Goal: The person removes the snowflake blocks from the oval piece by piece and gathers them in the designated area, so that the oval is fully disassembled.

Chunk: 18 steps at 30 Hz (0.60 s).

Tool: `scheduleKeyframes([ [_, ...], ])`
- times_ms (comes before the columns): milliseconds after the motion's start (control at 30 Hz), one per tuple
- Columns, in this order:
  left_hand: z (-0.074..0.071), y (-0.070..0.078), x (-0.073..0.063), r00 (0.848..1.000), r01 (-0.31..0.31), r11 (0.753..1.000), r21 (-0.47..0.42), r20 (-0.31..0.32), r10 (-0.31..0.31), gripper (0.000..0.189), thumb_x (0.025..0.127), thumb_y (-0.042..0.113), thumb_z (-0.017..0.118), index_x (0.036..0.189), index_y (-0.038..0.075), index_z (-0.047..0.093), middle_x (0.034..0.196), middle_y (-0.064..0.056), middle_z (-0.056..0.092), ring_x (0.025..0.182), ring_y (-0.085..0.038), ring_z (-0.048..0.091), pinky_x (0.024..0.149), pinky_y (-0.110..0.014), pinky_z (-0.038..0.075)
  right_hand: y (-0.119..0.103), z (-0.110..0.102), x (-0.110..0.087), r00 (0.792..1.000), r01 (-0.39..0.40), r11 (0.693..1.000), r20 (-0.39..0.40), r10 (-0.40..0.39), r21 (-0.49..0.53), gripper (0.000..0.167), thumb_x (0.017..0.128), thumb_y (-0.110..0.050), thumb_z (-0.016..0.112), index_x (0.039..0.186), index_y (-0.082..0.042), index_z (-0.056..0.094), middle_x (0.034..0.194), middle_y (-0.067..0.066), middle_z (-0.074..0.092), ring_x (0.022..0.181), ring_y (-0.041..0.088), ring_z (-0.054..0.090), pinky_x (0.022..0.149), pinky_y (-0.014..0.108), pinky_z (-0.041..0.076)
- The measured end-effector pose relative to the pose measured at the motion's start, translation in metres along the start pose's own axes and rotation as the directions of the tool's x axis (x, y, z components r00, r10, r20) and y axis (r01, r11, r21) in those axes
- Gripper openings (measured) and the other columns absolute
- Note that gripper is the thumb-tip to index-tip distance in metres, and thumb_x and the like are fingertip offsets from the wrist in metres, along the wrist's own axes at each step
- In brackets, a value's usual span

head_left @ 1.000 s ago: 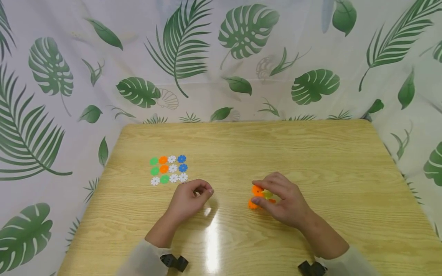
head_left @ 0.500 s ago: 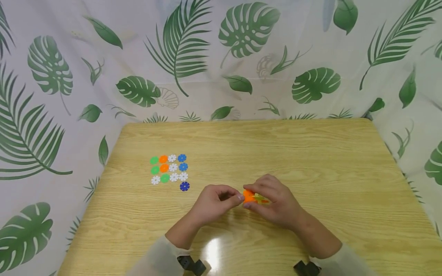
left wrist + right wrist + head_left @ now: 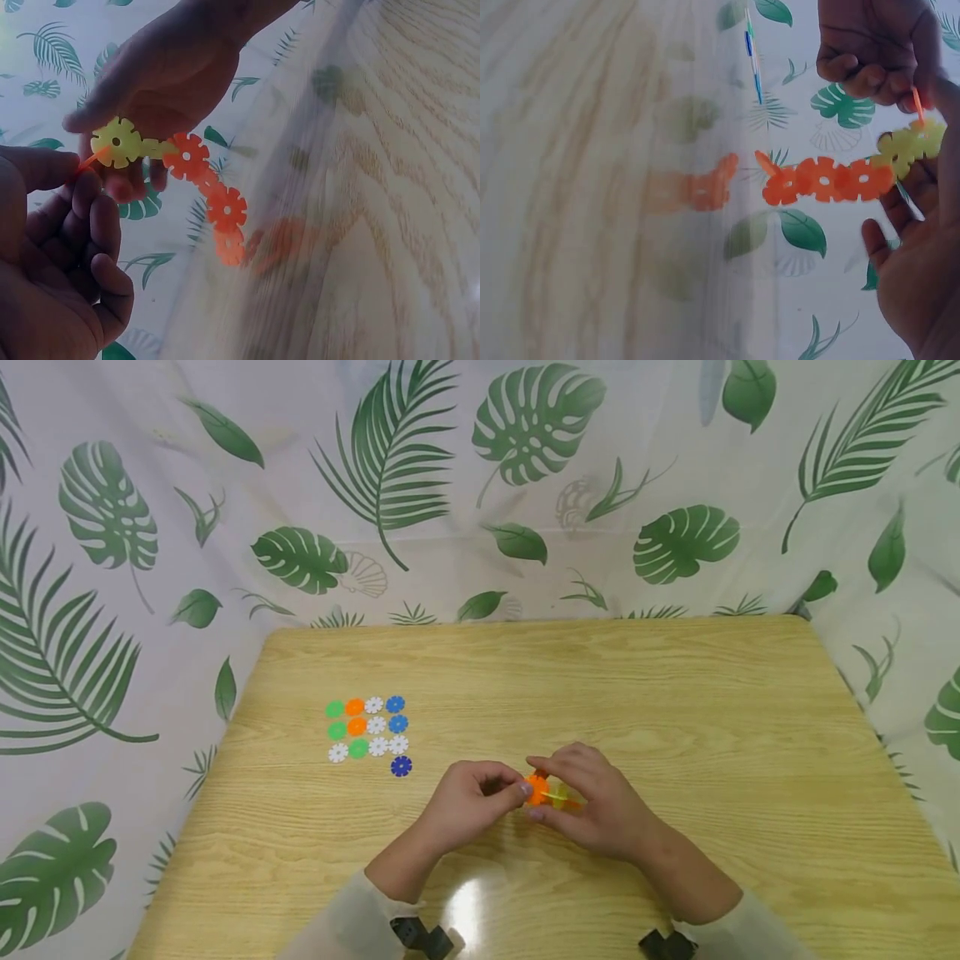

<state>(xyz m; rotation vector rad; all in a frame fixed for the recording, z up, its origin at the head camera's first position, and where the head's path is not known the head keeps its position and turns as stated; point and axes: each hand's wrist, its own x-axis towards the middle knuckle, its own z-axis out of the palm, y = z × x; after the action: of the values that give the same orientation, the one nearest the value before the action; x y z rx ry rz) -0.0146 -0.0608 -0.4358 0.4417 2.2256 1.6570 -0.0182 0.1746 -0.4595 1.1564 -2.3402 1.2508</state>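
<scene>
My left hand (image 3: 474, 803) pinches an orange interlocking plastic disc (image 3: 94, 157), seen edge-on between thumb and index finger. It meets a yellow disc (image 3: 116, 142) at the end of a chain of notched discs. Orange discs (image 3: 824, 179) form the rest of that chain, running down close over the tabletop in the wrist views. Around the yellow end stands my right hand (image 3: 600, 797), thumb and index finger spread apart on either side of the orange disc in the head view. Its other fingers lie behind the yellow disc in the left wrist view.
Rows of loose discs lie left of my hands: green ones (image 3: 337, 729), orange ones (image 3: 356, 726), white ones (image 3: 376, 724) and blue ones (image 3: 398, 723). A dark blue disc (image 3: 401, 766) sits nearest my left hand. A leaf-print cloth (image 3: 480, 485) hangs behind the wooden table (image 3: 675, 693).
My left hand has moved right to the chain, uncovering the dark blue disc. My right hand has shifted slightly left with the chain, and its thumb and index finger now stand off the orange disc.
</scene>
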Motion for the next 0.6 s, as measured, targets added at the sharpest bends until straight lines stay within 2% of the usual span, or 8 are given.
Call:
scheduleKeyframes([
  [100, -0.002, -0.001, -0.001, 1.0, -0.017, 0.999, 0.033, 0.007, 0.017, 0.014, 0.1, 0.028, 0.071, 0.099, 0.017, 0.08, 0.089, 0.006, 0.074, 0.073, -0.013, 0.06, 0.062, -0.024, 0.048, 0.002, -0.004, -0.003, 0.995, -0.074, 0.997, 0.076, 0.071, 0.037, 0.042, 0.091, -0.024, 0.082, 0.13, -0.014, 0.07, 0.115, -0.01, 0.07, 0.112, 0.016, 0.056, 0.096, 0.041, 0.045],
  [233, -0.005, -0.002, -0.002, 0.997, -0.072, 0.991, 0.114, 0.009, 0.072, 0.012, 0.101, 0.029, 0.07, 0.098, 0.021, 0.079, 0.089, 0.01, 0.072, 0.071, -0.016, 0.057, 0.061, -0.025, 0.047, 0.006, -0.007, -0.006, 0.986, -0.106, 0.989, 0.136, 0.093, 0.098, 0.031, 0.092, -0.014, 0.079, 0.122, -0.021, 0.072, 0.116, -0.012, 0.069, 0.115, 0.017, 0.054, 0.095, 0.04, 0.046],
  [367, -0.009, -0.001, -0.004, 0.994, -0.112, 0.982, 0.153, 0.011, 0.112, 0.011, 0.101, 0.026, 0.07, 0.099, 0.021, 0.079, 0.093, 0.012, 0.072, 0.073, -0.014, 0.059, 0.065, -0.028, 0.051, 0.007, -0.007, -0.007, 0.983, -0.105, 0.981, 0.166, 0.077, 0.162, 0.026, 0.093, -0.01, 0.076, 0.116, -0.022, 0.071, 0.115, -0.009, 0.067, 0.114, 0.02, 0.053, 0.094, 0.04, 0.047],
  [600, -0.011, -0.002, -0.007, 0.986, -0.162, 0.965, 0.206, 0.003, 0.164, 0.01, 0.101, 0.024, 0.071, 0.1, 0.02, 0.08, 0.094, 0.015, 0.073, 0.075, -0.008, 0.06, 0.069, -0.028, 0.052, 0.007, -0.003, -0.008, 0.977, -0.152, 0.965, 0.179, 0.114, 0.215, 0.025, 0.092, -0.008, 0.079, 0.113, -0.02, 0.074, 0.114, -0.006, 0.066, 0.112, 0.018, 0.055, 0.092, 0.036, 0.049],
])
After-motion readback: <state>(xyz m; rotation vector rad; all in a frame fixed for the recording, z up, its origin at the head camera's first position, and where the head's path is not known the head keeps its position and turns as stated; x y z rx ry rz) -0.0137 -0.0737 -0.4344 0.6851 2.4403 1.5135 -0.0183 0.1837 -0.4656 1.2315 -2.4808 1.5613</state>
